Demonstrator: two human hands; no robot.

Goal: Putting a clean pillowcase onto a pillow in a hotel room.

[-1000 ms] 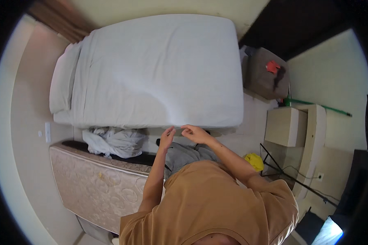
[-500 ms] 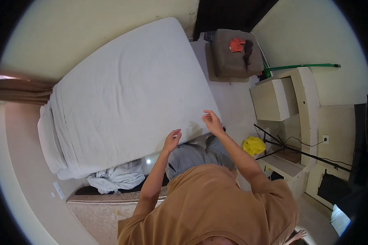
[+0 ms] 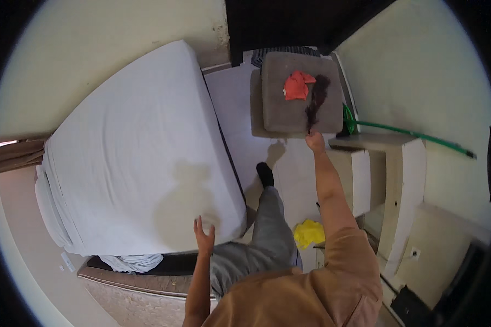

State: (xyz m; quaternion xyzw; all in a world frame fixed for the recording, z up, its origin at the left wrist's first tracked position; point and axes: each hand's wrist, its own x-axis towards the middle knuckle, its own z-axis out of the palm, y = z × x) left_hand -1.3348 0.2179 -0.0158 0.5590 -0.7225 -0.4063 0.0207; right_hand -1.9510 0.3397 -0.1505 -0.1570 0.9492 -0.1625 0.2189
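Observation:
My right arm reaches forward to a brown cushioned ottoman (image 3: 275, 109) in front of me. A dark brown feather duster (image 3: 317, 98) lies across its top, its thin end toward me. My right hand (image 3: 315, 141) is closed at that thin end, at the ottoman's near edge. A red-orange cloth (image 3: 296, 86) rests just left of the duster. My left hand (image 3: 204, 240), fingers apart, hangs with nothing in it over the near corner of a white-sheeted bed (image 3: 131, 147).
Right of my arm stands a cream shelf unit (image 3: 401, 191) with a green pole (image 3: 409, 132) beyond it. A yellow cloth (image 3: 309, 233) lies by my right leg. Crumpled white fabric (image 3: 131, 262) and a bare mattress (image 3: 142, 297) are at the lower left.
I have stepped toward the ottoman, one foot forward. My right hand has gone from beside the bed to the duster's end. The left hand has lowered, its fingers spread.

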